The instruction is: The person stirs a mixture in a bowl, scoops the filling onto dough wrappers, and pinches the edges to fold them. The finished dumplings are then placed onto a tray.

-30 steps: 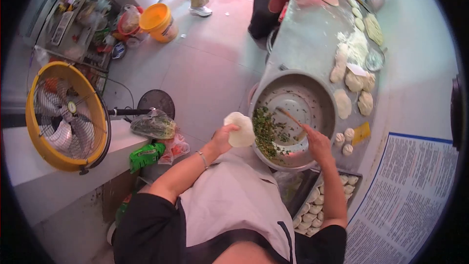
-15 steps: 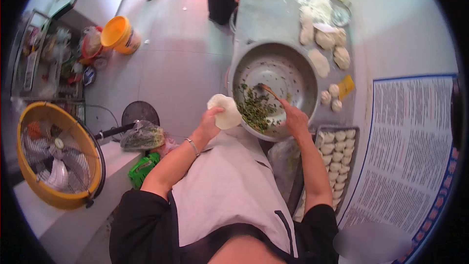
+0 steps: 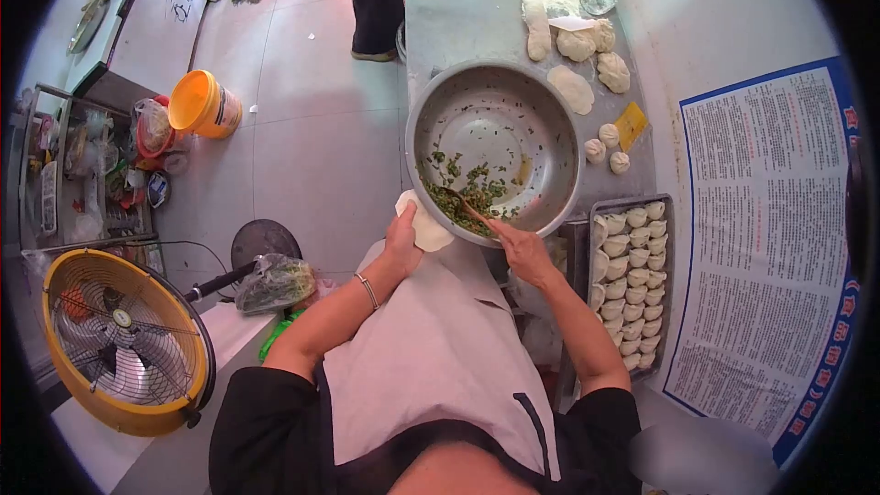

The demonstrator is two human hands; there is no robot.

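Observation:
My left hand (image 3: 401, 243) grips a round, flat dough wrapper (image 3: 427, 227) just outside the near-left rim of a large metal bowl (image 3: 576, 160). Chopped green filling (image 3: 477, 191) lies in the near-left part of the bowl, with scraps stuck to its walls. Closed around the handle of a wooden spoon (image 3: 478, 217), my right hand (image 3: 525, 255) is over the bowl's near rim. The spoon's head is down in the filling, partly covered by it.
A tray (image 3: 670, 247) of shaped dumplings stands at right, below three small buns (image 3: 608, 135) and a yellow scraper (image 3: 631, 126). Dough pieces (image 3: 576, 44) and flour lie farther back. A yellow fan (image 3: 124, 339) and bucket (image 3: 203, 104) are left; another person (image 3: 374, 0) stands beyond.
My right hand has moved left and toward me, bringing the spoon into the filling at the bowl's near-left side. The wrapper stays in my left hand, partly behind the rim. The view has shifted.

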